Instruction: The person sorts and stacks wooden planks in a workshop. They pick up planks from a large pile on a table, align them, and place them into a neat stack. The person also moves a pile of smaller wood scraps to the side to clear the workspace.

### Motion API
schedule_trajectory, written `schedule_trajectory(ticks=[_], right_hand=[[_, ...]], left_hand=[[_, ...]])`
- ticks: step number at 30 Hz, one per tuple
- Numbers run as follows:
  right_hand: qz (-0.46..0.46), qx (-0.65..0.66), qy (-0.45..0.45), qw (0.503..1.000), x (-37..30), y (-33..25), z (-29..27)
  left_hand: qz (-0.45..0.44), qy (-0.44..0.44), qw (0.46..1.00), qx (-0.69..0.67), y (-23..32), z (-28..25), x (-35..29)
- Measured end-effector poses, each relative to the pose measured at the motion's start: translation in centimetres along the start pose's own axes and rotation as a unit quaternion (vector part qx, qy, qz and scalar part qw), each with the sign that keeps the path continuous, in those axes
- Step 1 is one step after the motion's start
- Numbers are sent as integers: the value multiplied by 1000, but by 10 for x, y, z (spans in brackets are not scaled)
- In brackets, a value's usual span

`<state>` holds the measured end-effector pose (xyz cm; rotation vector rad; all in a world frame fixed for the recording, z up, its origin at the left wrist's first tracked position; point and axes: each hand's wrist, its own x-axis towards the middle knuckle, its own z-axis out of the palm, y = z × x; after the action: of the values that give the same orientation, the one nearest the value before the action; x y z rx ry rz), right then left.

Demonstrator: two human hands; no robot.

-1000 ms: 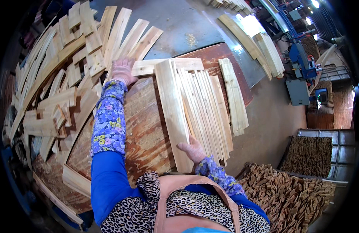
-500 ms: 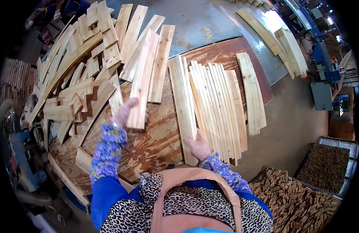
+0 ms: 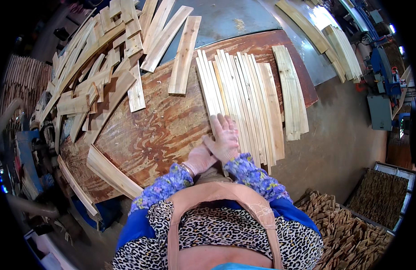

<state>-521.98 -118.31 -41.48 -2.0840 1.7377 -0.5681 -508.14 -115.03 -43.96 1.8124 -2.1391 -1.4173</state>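
at the centre of the frame the right hand (image 3: 226, 137) is laid flat, fingers spread, on the row of thin wooden slats (image 3: 244, 96). the left hand (image 3: 200, 158) is tucked just beneath it, holding nothing, over the counter (image 3: 158, 130).

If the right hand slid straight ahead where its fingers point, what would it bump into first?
Probably nothing new: the right hand already lies flat on the row of thin wooden slats, so it would slide along them.
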Motion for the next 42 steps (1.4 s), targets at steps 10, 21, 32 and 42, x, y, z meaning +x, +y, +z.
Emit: schedule_trajectory(ticks=[10,21,32,42], right_hand=[[-76,-71,43,994,6,24,26],[379,504,-32,776,65,-51,83],[176,75,9,981,2,-59,61],[169,-155,43,972,-17,-40,43]], left_hand=[[-97,361,890,260,-74,-128,164],[94,-41,835,-541,-123,-93,30],[-22,313,918,244,-181,-238,177],[-163,234,944,166,-174,-313,225]])
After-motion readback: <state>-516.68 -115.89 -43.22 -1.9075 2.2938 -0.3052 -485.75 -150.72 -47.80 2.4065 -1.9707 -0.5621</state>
